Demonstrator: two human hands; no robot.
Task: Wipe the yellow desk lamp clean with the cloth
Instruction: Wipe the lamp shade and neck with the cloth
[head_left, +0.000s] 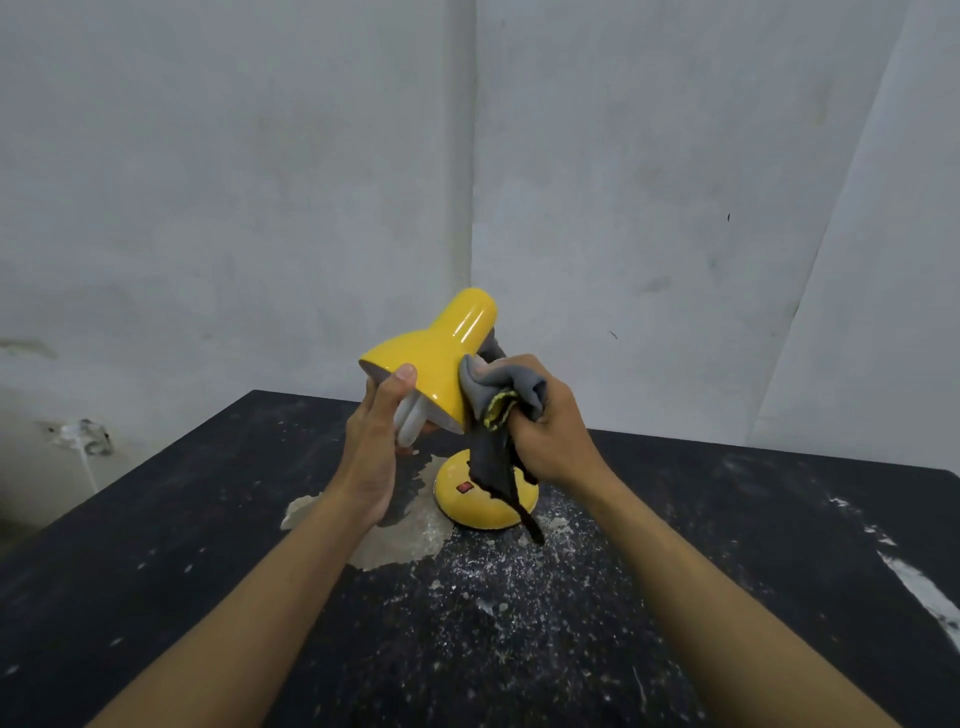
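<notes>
Your yellow desk lamp (451, 338) stands in the middle of the dark surface (197, 582), on its far half. Its round base (493, 512) sits on the surface just right of a pale, scraped patch (397, 538), and there is a small red switch (464, 487) on the base. The shade (428, 366) is tipped so its open end faces left and near, and a white bulb (409, 427) pokes out of it. Your left hand (375, 449) holds the rim of the shade, with the thumb on the yellow top and the fingers tucked under it. Your right hand (551, 427) squeezes a grey cloth (500, 397) in a bunch and pushes it against the right side of the shade. One dark end of the cloth hangs down in front of the base. A pale wall (260, 182) stands behind it all.
</notes>
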